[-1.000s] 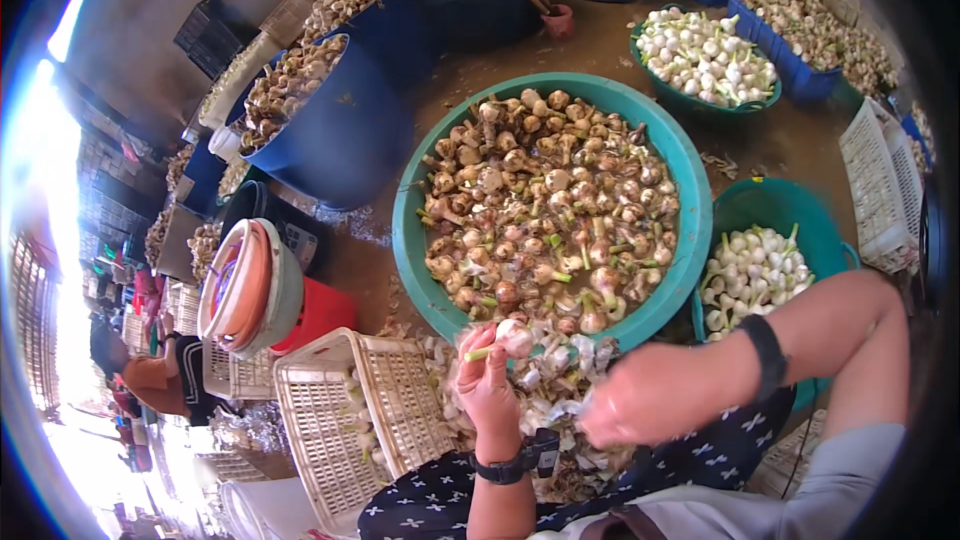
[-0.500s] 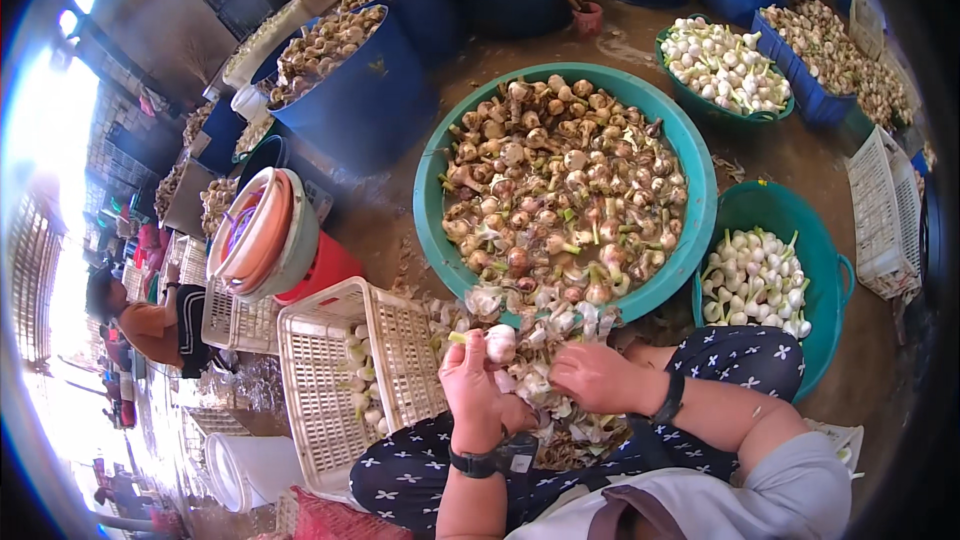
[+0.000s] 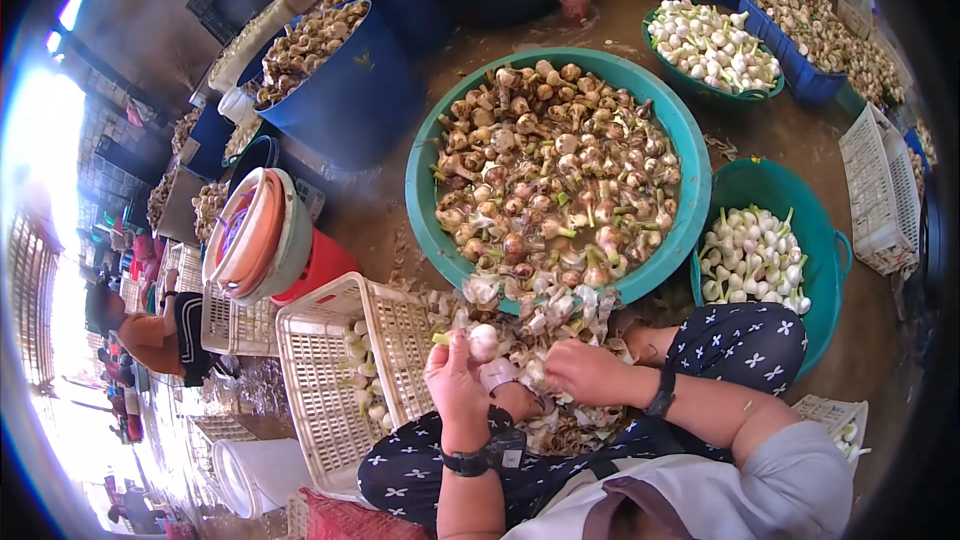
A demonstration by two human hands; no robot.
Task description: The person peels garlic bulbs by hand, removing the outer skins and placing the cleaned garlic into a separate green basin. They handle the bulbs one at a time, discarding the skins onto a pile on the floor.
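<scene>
A white garlic bulb (image 3: 483, 342) with a short green stem is pinched in my left hand (image 3: 459, 386), just above a pile of loose papery skins (image 3: 555, 325). Beside it, to the right, my right hand (image 3: 585, 372) is closed, fingertips together over the skins. Whatever lies between those fingertips is too small to make out. Ahead of both hands stands a wide teal tub (image 3: 697, 175) full of brownish unpeeled garlic (image 3: 560, 165).
Peeled bulbs fill part of a green basket (image 3: 822, 325) on the right and a white plastic crate (image 3: 322, 395) on the left. Blue barrels (image 3: 345, 90) line the back. A red bucket (image 3: 320, 265) with stacked basins is at left; a person (image 3: 150, 340) sits beyond.
My left hand has shifted slightly left and down with the garlic bulb still in it. My right hand has moved a little left. The whole view has tilted slightly.
</scene>
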